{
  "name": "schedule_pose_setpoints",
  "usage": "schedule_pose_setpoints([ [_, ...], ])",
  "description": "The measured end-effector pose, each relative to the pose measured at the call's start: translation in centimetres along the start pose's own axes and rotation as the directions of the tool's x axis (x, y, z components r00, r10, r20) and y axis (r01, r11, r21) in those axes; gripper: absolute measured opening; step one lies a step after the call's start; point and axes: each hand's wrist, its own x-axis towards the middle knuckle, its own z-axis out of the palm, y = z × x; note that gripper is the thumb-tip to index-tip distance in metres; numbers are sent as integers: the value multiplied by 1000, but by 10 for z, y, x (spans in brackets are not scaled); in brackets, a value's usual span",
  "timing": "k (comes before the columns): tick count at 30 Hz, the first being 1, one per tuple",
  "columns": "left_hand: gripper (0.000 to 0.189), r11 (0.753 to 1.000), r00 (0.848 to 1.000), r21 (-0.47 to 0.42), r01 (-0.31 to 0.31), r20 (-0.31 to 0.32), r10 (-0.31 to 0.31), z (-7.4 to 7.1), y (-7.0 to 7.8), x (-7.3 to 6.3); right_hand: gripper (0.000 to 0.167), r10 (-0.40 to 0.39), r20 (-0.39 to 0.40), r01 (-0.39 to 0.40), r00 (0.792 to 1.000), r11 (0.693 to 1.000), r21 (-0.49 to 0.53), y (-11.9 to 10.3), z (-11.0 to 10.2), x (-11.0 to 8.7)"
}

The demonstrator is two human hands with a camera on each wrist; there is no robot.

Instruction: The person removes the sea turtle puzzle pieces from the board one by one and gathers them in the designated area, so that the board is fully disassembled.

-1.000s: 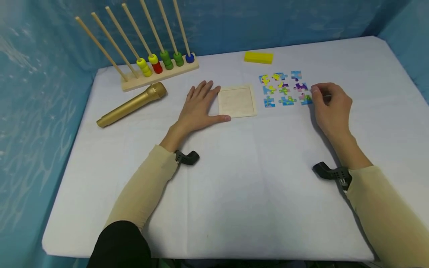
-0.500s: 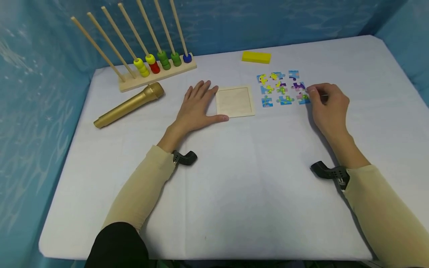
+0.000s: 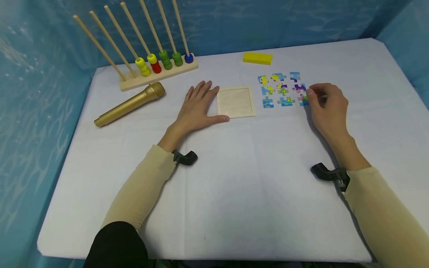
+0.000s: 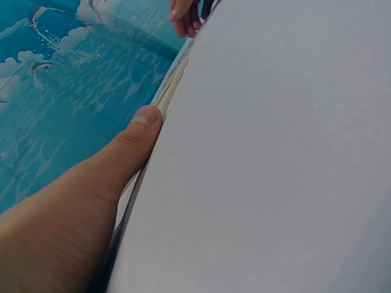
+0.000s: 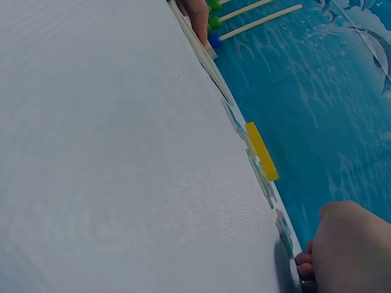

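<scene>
My left hand [image 3: 197, 108] lies spread on the table at a small wooden puzzle tray [image 3: 236, 102]. Its thumb reaches the tray's near left corner and its index finger the far left one. To the tray's right are several jigsaw pieces [image 3: 286, 101], printed in blue, yellow, green and purple and laid out in loose rows. At their right edge is my right hand [image 3: 330, 106], fingers loosely curled, with the thumb and index tips close to the outermost pieces. In the right wrist view, its fingertips [image 5: 303, 268] sit right beside a flat piece [image 5: 285, 234].
A yellow block [image 3: 257, 58] lies behind the pieces. A gold microphone [image 3: 130, 104] rests left of the left hand. Behind it stands a wooden abacus [image 3: 161, 76] with tall pegs and coloured beads. Blue curtains [image 3: 301, 22] border the white table [image 3: 234, 193].
The right hand has shifted slightly left toward the pieces. The left hand stays at the tray, and the pieces keep their layout. The head view sways a little.
</scene>
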Motion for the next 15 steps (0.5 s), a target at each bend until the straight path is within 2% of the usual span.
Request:
schedule_pose_setpoints([
  [4, 109, 1000, 1000, 0, 1, 4, -1, 3, 2, 3, 48, -55, 26, 56, 998, 998, -27, 4, -3, 2],
  [9, 110, 1000, 1000, -15, 4, 4, -4, 7, 6, 7, 55, -118, 133, 129, 984, 989, -75, 16, -15, 5],
  [12, 110, 1000, 1000, -15, 1, 4, -1, 9, 7, 8, 63, -128, 207, 153, 970, 982, -110, 25, -26, 0],
  [15, 104, 999, 1000, -40, -5, -4, 5, 10, 7, 7, 73, -107, 271, 151, 957, 977, -149, 32, -35, -4],
])
